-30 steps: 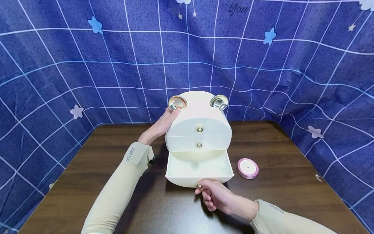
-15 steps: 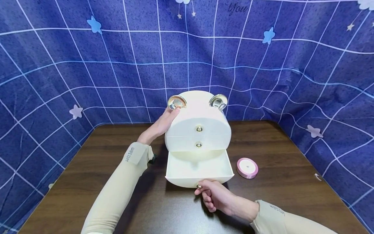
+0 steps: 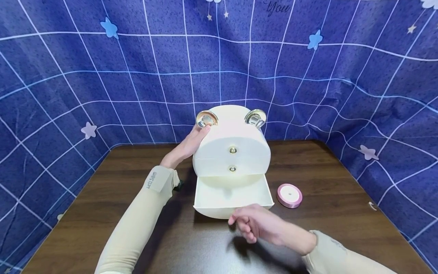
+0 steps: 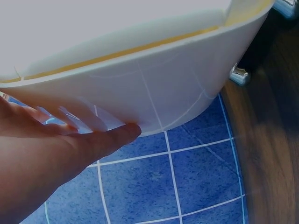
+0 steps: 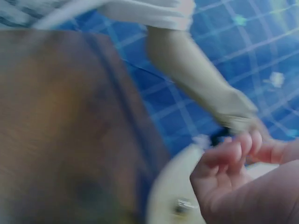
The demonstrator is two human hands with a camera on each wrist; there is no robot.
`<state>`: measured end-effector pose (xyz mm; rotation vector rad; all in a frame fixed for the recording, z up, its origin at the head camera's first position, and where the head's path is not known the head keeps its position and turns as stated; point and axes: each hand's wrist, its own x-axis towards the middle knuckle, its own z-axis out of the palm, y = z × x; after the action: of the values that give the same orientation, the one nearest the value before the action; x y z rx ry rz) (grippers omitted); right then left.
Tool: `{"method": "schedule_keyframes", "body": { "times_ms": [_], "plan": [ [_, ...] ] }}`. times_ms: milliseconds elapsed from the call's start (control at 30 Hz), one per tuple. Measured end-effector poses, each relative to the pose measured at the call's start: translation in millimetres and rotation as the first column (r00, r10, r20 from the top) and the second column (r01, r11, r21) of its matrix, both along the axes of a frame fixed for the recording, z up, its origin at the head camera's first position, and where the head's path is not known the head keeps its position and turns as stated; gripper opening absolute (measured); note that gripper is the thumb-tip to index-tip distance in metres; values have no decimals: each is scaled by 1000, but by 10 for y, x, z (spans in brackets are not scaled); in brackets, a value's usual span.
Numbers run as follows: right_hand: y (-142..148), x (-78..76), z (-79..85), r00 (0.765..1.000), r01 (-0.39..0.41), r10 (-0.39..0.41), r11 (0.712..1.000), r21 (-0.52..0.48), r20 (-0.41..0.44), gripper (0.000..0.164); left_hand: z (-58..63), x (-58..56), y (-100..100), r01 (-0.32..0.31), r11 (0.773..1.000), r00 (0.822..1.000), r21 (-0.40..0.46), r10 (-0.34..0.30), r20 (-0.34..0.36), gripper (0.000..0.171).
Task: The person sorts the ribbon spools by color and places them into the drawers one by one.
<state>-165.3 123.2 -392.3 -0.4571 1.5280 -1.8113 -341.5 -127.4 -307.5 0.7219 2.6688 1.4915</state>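
A white rounded drawer box (image 3: 230,127) with two shiny ear-like pieces stands at the middle of the table. Its bottom drawer (image 3: 234,192) is pulled out and nothing lies inside. Two upper drawer fronts with gold knobs are flush. My left hand (image 3: 186,147) rests against the box's left side; in the left wrist view its straight thumb (image 4: 119,135) touches the white wall. My right hand (image 3: 258,224) is at the front of the bottom drawer, fingers loosely curled, holding nothing. In the blurred right wrist view, a knob (image 5: 182,207) shows apart from that hand.
A pink-edged ribbon roll (image 3: 289,196) lies on the dark wooden table (image 3: 328,182), right of the open drawer. A blue curtain (image 3: 147,83) with white grid lines hangs behind the table and along its sides.
My right hand has let go of the bottom drawer's knob and shifted slightly up and right. The drawer stays pulled out, and my left hand keeps its place on the box.
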Motion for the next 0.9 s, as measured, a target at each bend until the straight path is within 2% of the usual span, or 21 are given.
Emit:
{"method": "schedule_keyframes", "body": {
  "times_ms": [100,167,200,233,267,300,333,367,400,433,467,500,533,600,667,733,767,833,900],
  "plan": [
    [177,-127,201,994,-12,3,996,-83,-111,25,8,-7,3,13,1000,1000,16,-13,-3,62],
    [328,-234,314,977,52,-69,995,-90,-201,26,13,-10,4,17,1000,1000,22,-17,-5,62],
    [405,-295,358,959,111,-127,991,-78,-253,26,17,-12,4,19,1000,1000,20,-19,-6,62],
    [482,-362,387,931,185,-192,981,-52,-311,26,22,-6,3,14,1000,1000,18,-14,1,62],
    [561,-434,400,888,265,-251,964,-16,-384,25,25,-4,1,5,1000,1000,15,-5,7,62],
    [639,-508,395,827,352,-290,935,41,-482,25,29,-1,-2,0,1000,1000,13,0,15,63],
    [710,-581,378,751,445,-304,889,110,-587,25,31,2,-6,-3,1000,1000,10,3,23,63],
    [776,-651,345,671,532,-280,827,182,-687,25,33,9,-9,-6,1000,999,9,5,32,64],
    [839,-711,301,595,610,-216,749,260,-774,27,32,8,-11,-3,1000,999,11,3,38,64],
    [901,-764,249,534,671,-121,662,333,-837,29,31,12,-14,-4,1000,999,13,4,46,64],
    [955,-800,196,492,718,-14,572,397,-870,33,26,9,-17,-1,1000,999,9,1,47,64],
    [1000,-820,146,477,744,86,490,454,-875,40,20,6,-18,7,1000,999,13,-7,50,64],
    [1038,-828,101,484,749,160,432,502,-860,48,16,8,-17,12,1000,998,15,-13,54,64],
    [1094,-818,24,541,720,250,355,596,-803,65,7,5,-14,18,1000,998,17,-19,56,64],
    [1122,-785,-13,608,678,271,312,665,-747,76,4,4,-11,21,1000,998,16,-22,54,64],
    [1135,-755,-37,649,648,267,297,701,-712,78,4,5,-9,20,1000,999,14,-21,50,64],
    [1137,-743,-46,661,638,269,290,713,-701,77,4,3,-9,19,1000,999,11,-20,46,64],
    [1141,-729,-60,668,632,275,280,722,-691,73,4,1,-11,18,1000,999,6,-18,42,65],
    [1145,-731,-83,666,636,273,280,719,-695,66,3,-4,-16,20,1000,999,1,-20,38,65]
  ]
}}
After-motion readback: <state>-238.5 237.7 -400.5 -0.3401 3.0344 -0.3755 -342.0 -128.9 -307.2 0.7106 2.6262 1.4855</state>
